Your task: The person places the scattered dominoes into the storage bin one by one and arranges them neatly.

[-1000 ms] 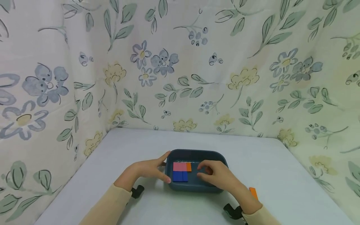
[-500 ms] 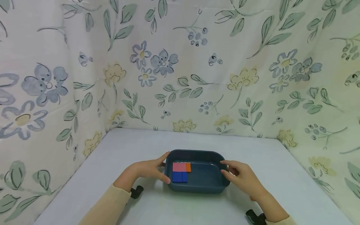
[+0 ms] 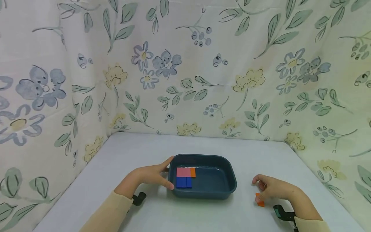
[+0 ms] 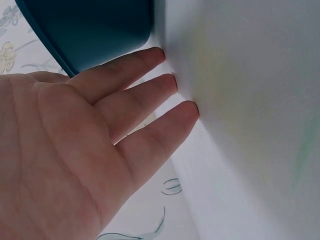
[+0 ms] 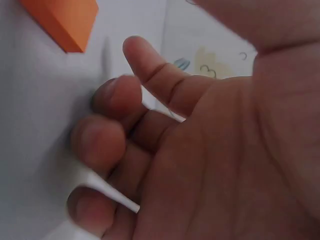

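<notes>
A dark teal tray (image 3: pixel 203 194) sits on the white table. Flat pieces lie together in its left part: pink (image 3: pixel 184 172) and a narrow orange one (image 3: pixel 193 172) at the back, blue (image 3: pixel 181 182) in front. My left hand (image 3: pixel 150 174) spans the tray's left end, thumb and index finger at its rim; in the left wrist view its other fingers extend straight down by the tray. To the right of the tray, my right hand (image 3: pixel 274 188) hovers at a loose orange block (image 3: pixel 261 204). The right wrist view shows that block (image 5: pixel 70 20) apart from the loosely bent fingers.
Floral curtain cloth (image 3: pixel 185 71) hangs behind the table and along both sides. Black wrist camera mounts (image 3: pixel 139 198) hang under both wrists. White tabletop (image 3: pixel 200 146) lies behind and around the tray.
My right hand has come out of the tray and moved right, to the loose orange block. The left hand stays at the tray's left end. The pieces in the tray look unchanged.
</notes>
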{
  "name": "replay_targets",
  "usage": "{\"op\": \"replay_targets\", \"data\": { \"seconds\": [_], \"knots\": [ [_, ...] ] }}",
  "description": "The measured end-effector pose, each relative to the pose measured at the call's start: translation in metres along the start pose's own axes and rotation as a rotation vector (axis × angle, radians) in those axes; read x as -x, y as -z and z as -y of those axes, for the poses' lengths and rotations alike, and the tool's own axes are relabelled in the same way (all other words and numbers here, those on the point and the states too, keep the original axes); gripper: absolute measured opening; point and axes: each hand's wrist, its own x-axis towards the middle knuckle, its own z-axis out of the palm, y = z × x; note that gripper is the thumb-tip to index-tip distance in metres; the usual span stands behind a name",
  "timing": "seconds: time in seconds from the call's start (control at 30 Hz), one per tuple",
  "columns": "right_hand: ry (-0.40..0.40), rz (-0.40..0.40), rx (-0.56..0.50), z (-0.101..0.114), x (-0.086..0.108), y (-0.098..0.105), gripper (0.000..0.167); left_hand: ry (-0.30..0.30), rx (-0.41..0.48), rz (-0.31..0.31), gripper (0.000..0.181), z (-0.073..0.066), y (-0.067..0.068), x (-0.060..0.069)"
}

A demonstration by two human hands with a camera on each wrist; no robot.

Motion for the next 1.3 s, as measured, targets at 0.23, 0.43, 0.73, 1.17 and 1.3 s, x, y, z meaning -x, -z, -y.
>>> {"op": "replay_targets", "data": {
  "seconds": [0.23, 0.43, 0.73, 1.17, 1.3],
  "knots": [
    [-0.083, 0.055, 0.033, -0.007, 0.012, 0.006, 0.044, 0.004, 0.001, 0.002, 0.124, 0.000, 0.000, 0.000],
    [-0.098, 0.048, 0.045, -0.003, 0.007, 0.003, 0.038, 0.002, 0.008, 0.005, 0.124, 0.001, 0.000, -0.001],
    [-0.076, -0.095, 0.139, 0.004, -0.004, -0.005, 0.033, -0.004, 0.016, 0.007, 0.124, 0.003, 0.000, -0.003],
    [0.141, -0.218, 0.216, 0.034, 0.007, 0.011, 0.034, -0.003, 0.000, -0.005, 0.123, 0.004, 0.003, -0.001],
    [0.174, -0.214, 0.215, 0.064, 0.014, 0.008, 0.036, -0.016, 0.014, 0.008, 0.123, 0.003, 0.002, -0.002]
  ]
}}
